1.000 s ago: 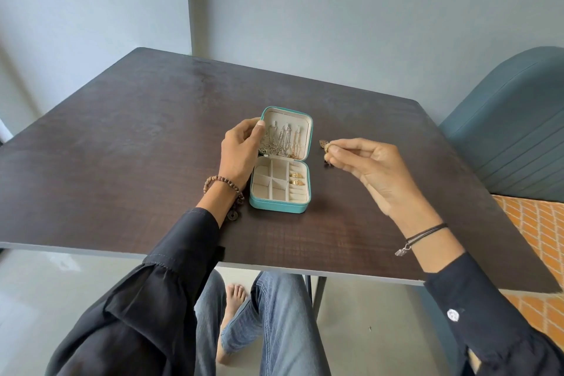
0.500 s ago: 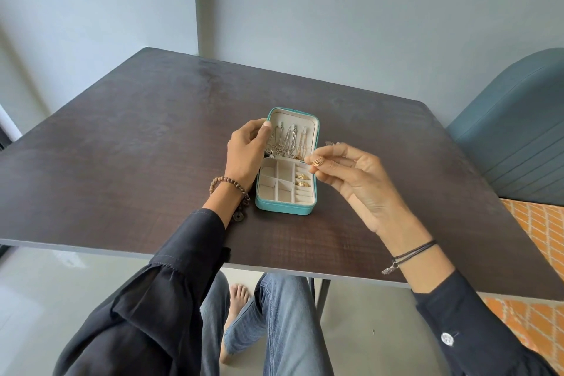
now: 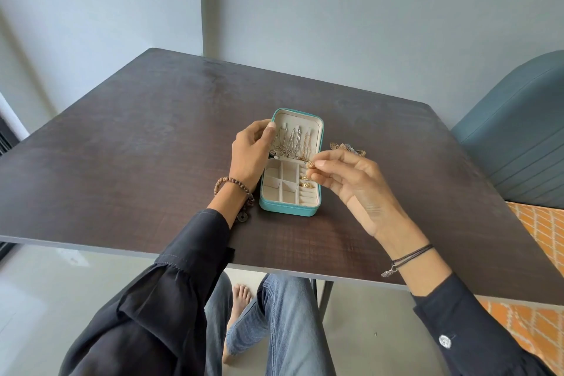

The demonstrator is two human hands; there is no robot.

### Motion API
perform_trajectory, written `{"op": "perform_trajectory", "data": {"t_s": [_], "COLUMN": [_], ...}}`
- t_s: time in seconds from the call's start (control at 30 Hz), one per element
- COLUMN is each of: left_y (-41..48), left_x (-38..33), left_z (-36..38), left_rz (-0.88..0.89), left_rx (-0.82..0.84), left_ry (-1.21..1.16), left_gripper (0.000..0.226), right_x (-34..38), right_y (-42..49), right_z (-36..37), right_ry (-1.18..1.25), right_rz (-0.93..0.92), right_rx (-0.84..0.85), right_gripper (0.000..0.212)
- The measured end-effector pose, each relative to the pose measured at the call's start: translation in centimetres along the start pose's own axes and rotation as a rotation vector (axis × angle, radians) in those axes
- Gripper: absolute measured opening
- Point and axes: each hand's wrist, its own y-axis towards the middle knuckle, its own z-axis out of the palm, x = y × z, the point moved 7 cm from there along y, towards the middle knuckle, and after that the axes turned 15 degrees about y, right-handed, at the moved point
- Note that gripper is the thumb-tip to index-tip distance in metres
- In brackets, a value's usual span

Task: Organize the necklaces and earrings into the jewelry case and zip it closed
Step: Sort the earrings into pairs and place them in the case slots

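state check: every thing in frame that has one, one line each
jewelry case: open, lid tilted up.
necklaces: hung inside the lid.
earrings in case: two, in the right-side slots.
earring: pinched, over the case's right side.
loose earrings: on the table, outside the case.
left hand: holds the lid's left edge.
right hand: pinches the earring.
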Motion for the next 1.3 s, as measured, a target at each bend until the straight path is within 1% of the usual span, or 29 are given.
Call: {"op": "perform_trajectory", "data": {"t_s": [0.1, 0.27, 0.47, 0.7, 0.8, 1.03, 1.3], "left_y": [0.0, 0.0, 0.1, 0.1, 0.2, 0.2, 0.2], "left_x": [0.0, 0.1, 0.2, 0.2, 0.2, 0.3, 0.2], "left_z": [0.0, 0.0, 0.0, 0.1, 0.1, 0.1, 0.1], "left_rz": [0.001, 0.008, 0.0, 0.0, 0.004, 0.003, -0.003], "left_rx": [0.003, 0.003, 0.009, 0.011, 0.013, 0.004, -0.002], "left_ry": [0.002, 0.004, 0.003, -0.018, -0.017, -0.005, 0.002], "left_gripper": [0.042, 0.038, 0.044, 0.042, 0.041, 0.036, 0.044], "right_x": [0.1, 0.0, 0.2, 1.4, 1.8, 2.2, 2.4], "right_y": [-0.1, -0.2, -0.6, -1.7, -2.0, -2.2, -2.3], "right_z": [0.2, 0.4, 1.1, 2.6, 3.2, 3.7, 3.5], "right_ry": [-0.008, -0.051, -0.089, -0.303, -0.357, -0.358, -0.361], "right_rz": [-0.021, -0.03, -0.054, -0.178, -0.217, -0.274, -0.303], "right_rx": [0.012, 0.06, 0.111, 0.188, 0.21, 0.204, 0.189], "right_gripper": [0.015, 0.024, 0.022, 0.02, 0.02, 0.025, 0.023]}}
